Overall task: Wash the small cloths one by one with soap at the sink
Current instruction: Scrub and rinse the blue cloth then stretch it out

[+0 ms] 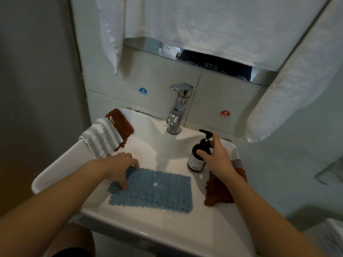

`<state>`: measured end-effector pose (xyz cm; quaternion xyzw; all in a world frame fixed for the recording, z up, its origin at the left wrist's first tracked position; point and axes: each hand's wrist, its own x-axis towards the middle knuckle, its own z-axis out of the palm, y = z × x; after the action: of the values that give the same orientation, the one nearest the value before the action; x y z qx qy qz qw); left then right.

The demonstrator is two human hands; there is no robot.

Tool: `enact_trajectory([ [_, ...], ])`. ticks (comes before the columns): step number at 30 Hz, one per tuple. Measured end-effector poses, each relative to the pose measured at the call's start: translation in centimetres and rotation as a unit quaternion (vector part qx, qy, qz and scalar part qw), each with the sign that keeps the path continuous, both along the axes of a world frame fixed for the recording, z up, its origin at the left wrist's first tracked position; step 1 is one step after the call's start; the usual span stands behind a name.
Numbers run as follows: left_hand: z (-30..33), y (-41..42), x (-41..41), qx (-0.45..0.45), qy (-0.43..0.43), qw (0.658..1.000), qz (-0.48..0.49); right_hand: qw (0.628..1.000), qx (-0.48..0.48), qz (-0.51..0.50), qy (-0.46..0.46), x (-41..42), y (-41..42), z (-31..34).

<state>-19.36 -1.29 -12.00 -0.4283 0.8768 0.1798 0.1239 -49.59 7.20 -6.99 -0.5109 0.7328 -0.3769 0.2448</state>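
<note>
One blue cloth (154, 190) lies spread in the white sink (55, 175), the left hand (118, 167) pinching its corner. The right hand (217, 156) grasps one dark soap pump bottle (196, 160). Two rust cloths (121, 123) (217, 191) and one white cloth (101, 137) lie on the rim.

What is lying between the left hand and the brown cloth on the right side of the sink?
In the head view, the blue cloth spreads from the left hand toward the brown cloth, with a small white soap blob on it; then a strip of bare sink.
</note>
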Motion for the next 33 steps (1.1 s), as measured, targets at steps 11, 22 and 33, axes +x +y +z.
enact_trajectory([
  [11,-0.6,0.4,-0.2,-0.029,-0.008,0.998,0.047,0.966,-0.009,0.091,0.242,4.3,4.2,-1.3],
  [22,-0.2,2.4,-1.3,0.074,-0.005,0.997,0.014,0.854,0.228,0.234,0.405,7.4,3.9,-6.1],
  [33,4.0,3.8,-6.5,0.198,0.51,0.789,0.281,0.967,-0.037,0.102,-0.232,10.2,1.8,-2.1],
])
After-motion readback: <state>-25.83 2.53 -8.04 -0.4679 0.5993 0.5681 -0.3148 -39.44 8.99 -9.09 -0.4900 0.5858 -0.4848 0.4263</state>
